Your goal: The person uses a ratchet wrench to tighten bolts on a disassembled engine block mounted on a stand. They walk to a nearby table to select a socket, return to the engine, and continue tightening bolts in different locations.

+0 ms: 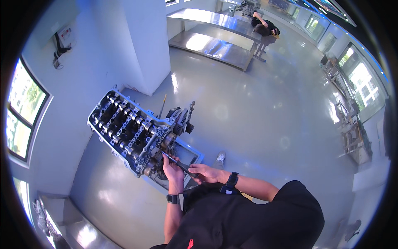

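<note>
Apparently, the right grip (203, 172) is closed round the dark handle of the tool (183, 166), whose shaft points left to the near end of the engine (129, 133). Just beside that shaft is the left grip (172, 169); I cannot tell whether it pinches it. Pushing off-line could make the tip slip, knocking fingers against the sprockets (149, 168); a slack hold might drop the tool into the frame (200, 157) below.
</note>
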{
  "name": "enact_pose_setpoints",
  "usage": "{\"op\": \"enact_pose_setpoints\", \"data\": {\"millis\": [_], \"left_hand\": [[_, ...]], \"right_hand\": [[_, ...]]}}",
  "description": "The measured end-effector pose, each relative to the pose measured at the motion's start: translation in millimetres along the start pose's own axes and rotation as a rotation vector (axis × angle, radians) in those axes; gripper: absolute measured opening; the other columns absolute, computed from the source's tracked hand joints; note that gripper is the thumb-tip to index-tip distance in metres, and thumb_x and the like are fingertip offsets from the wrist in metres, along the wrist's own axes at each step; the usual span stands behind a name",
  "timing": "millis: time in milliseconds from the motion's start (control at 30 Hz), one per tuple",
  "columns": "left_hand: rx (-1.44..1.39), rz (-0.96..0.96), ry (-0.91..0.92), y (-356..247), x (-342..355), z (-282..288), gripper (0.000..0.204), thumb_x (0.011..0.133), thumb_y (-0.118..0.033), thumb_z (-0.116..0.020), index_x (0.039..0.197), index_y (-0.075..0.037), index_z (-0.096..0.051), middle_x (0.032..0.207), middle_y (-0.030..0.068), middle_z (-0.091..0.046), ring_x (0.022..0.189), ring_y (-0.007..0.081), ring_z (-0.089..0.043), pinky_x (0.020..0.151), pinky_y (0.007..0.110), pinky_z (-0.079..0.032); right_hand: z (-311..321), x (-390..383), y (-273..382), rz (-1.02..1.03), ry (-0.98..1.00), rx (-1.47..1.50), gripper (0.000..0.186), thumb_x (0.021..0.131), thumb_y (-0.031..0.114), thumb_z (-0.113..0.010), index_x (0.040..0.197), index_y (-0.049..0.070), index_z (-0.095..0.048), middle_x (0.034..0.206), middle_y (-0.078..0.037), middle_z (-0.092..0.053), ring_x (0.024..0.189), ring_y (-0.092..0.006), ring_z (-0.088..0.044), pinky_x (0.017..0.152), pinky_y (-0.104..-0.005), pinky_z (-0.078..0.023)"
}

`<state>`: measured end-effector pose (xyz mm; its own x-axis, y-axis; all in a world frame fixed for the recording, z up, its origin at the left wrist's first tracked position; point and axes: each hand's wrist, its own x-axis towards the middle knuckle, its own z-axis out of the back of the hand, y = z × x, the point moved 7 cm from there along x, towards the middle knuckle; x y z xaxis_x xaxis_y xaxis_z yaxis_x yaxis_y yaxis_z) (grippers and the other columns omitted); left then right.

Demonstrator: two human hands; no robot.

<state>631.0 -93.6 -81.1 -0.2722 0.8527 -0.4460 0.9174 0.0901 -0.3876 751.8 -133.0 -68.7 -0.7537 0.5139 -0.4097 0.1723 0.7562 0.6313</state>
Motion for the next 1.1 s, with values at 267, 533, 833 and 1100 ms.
{"op": "enact_pose_setpoints", "data": {"millis": [267, 533, 833, 1100], "left_hand": [[-0.071, 0.057, -0.066, 1.9, 8.2, 18.4, 0.023, 0.093, -0.023, -0.044, 0.101, -0.002, -0.051, 0.086, 0.0039, -0.052, 0.071, 0.0135, -0.047, 0.065, 0.027, -0.042], [0.006, 0.063, -0.007, 3.1, 2.7, 2.0, 0.018, 0.090, -0.021, -0.052, 0.097, -0.006, -0.057, 0.085, 0.0015, -0.055, 0.073, 0.0123, -0.049, 0.067, 0.026, -0.043], [-0.025, 0.073, -0.031, -2.5, -4.9, 1.9, 0.022, 0.094, -0.022, -0.041, 0.098, -0.002, -0.051, 0.087, 0.0049, -0.055, 0.073, 0.0137, -0.048, 0.067, 0.027, -0.042], [-0.116, -0.018, -0.074, -6.5, 9.3, 0.3, 0.015, 0.090, -0.022, -0.049, 0.091, -0.008, -0.056, 0.078, 0.0013, -0.055, 0.071, 0.0130, -0.047, 0.064, 0.027, -0.039]], "right_hand": [[-7.1, -1.7, -16.2, -0.193, 0.059, 0.128, 0.035, 0.092, 0.041, -0.041, 0.095, 0.009, -0.052, 0.075, -0.006, -0.061, 0.059, -0.0133, -0.057, 0.048, -0.0243, -0.044], [5.4, 4.7, -3.0, 0.022, 0.010, 0.114, 0.025, 0.089, 0.034, -0.053, 0.099, 0.012, -0.048, 0.085, -0.005, -0.056, 0.061, -0.0115, -0.052, 0.048, -0.0229, -0.039], [-2.8, 4.2, -17.7, -0.150, 0.089, 0.254, 0.027, 0.091, 0.033, -0.046, 0.106, 0.011, -0.047, 0.082, -0.007, -0.057, 0.058, -0.0127, -0.052, 0.047, -0.0243, -0.038], [6.0, 7.3, -7.2, 0.004, 0.021, 0.104, 0.020, 0.089, 0.020, -0.051, 0.106, 0.013, -0.043, 0.088, -0.007, -0.054, 0.057, -0.0121, -0.049, 0.045, -0.0216, -0.036]]}}
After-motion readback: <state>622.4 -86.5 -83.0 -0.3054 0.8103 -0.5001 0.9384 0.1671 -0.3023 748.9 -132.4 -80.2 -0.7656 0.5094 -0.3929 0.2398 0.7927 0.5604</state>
